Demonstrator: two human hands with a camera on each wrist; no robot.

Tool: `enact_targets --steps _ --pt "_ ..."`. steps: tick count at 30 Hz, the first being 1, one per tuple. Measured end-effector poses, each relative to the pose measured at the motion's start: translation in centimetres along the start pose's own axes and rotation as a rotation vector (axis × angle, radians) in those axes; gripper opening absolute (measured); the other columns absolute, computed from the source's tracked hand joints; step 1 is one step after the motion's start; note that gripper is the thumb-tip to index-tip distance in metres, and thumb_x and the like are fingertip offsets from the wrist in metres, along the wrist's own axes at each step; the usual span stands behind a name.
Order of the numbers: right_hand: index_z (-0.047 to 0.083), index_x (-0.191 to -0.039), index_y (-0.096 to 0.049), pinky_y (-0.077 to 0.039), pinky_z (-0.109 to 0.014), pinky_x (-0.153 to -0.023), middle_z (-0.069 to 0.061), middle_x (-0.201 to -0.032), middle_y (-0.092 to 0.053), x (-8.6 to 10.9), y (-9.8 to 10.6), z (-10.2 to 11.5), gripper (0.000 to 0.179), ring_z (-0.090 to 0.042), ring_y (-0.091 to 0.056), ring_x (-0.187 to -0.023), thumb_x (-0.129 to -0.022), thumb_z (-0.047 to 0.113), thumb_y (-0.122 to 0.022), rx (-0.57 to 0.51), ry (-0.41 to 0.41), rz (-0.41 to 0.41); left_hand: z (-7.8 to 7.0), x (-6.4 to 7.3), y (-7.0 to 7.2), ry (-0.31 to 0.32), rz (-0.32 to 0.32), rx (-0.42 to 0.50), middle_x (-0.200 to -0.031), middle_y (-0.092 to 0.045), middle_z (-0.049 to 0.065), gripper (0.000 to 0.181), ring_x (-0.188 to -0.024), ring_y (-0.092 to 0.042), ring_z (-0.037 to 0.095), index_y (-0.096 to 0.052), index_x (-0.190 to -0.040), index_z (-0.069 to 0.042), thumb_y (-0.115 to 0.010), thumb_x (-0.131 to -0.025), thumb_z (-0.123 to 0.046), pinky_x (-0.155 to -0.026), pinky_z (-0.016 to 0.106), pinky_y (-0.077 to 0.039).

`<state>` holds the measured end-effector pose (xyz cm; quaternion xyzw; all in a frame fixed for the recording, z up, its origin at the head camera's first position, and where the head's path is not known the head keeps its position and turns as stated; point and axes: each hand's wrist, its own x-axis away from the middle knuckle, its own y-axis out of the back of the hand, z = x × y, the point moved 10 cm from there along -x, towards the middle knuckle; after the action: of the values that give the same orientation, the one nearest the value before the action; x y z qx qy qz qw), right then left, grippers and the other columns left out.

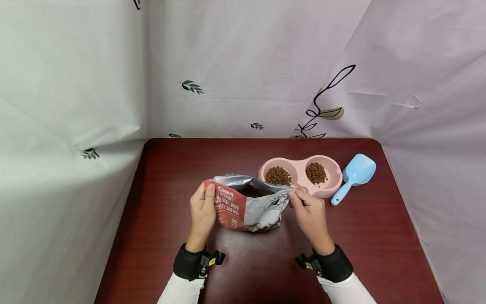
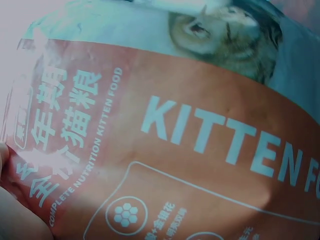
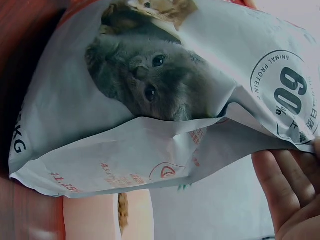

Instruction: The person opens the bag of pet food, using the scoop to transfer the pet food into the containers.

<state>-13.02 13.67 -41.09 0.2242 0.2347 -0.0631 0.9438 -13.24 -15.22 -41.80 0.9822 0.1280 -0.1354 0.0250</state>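
A red and silver bag of kitten food is held between both hands over the middle of the table, its mouth gaping and dark inside. My left hand grips the bag's left top edge, thumb on the printed front. At the opposite top corner my right hand pinches the rim. "KITTEN" lettering fills the bag front in the left wrist view. Seen from the right wrist, the bag's side carries cat pictures, and the right fingers lie at its edge.
Behind the bag's right side stands a pink double bowl with brown kibble in both hollows. Right beside it lies a light blue scoop. The dark red table meets pale patterned cloth at its back and sides.
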Motion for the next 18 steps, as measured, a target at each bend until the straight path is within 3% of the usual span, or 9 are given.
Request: enact_targets --steps 4,8,10,14,18 --pt "0.0 -0.07 -0.064 -0.042 -0.014 -0.052 -0.009 -0.06 -0.059 -0.5 1.4 -0.2 0.021 -0.01 -0.054 -0.055 -0.091 -0.004 -0.062 0.03 -0.058 -0.019 -0.7 -0.4 -1.9 0.035 0.068 0.021 -0.069 -0.059 0.032 0.026 -0.054 -0.058 0.037 -0.06 -0.092 0.013 -0.043 -0.103 -0.003 -0.044 0.043 -0.051" --pt "-0.005 -0.077 -0.066 -0.045 -0.011 -0.055 -0.009 -0.064 -0.06 -1.2 2.0 0.6 0.017 -0.005 -0.056 -0.06 -0.093 -0.005 -0.059 0.024 -0.105 -0.003 0.0 -0.6 -2.9 0.071 0.106 0.037 -0.072 -0.06 0.029 0.027 -0.057 -0.06 0.035 -0.061 -0.097 0.01 -0.043 -0.104 -0.008 -0.046 0.043 -0.052" --pt "-0.008 -0.08 -0.067 -0.048 -0.01 -0.057 -0.011 -0.066 -0.061 -1.4 1.8 0.7 0.016 -0.004 -0.059 -0.063 -0.094 -0.005 -0.057 -0.005 -0.126 0.016 0.5 -0.7 -3.0 0.079 0.107 0.042 -0.075 -0.062 0.026 0.025 -0.058 -0.061 0.029 -0.063 -0.103 0.005 -0.044 -0.104 -0.012 -0.047 0.038 -0.053" --pt "-0.008 -0.086 -0.069 -0.055 -0.012 -0.059 -0.018 -0.071 -0.066 -1.2 1.3 -1.4 0.018 -0.007 -0.065 -0.066 -0.096 -0.001 -0.056 -0.092 -0.202 0.029 1.1 -1.0 -2.9 0.059 0.095 0.042 -0.08 -0.065 0.023 0.024 -0.06 -0.062 0.024 -0.066 -0.115 -0.002 -0.051 -0.101 -0.014 -0.047 0.034 -0.054" --pt "-0.006 -0.091 -0.07 -0.057 -0.016 -0.059 -0.023 -0.077 -0.068 -0.8 0.9 -3.6 0.019 -0.007 -0.066 -0.067 -0.097 0.005 -0.057 -0.179 -0.26 0.01 0.5 -1.5 -2.6 0.019 0.036 0.017 -0.076 -0.067 0.025 0.022 -0.056 -0.063 0.029 -0.07 -0.108 0.002 -0.055 -0.099 -0.012 -0.045 0.034 -0.054"
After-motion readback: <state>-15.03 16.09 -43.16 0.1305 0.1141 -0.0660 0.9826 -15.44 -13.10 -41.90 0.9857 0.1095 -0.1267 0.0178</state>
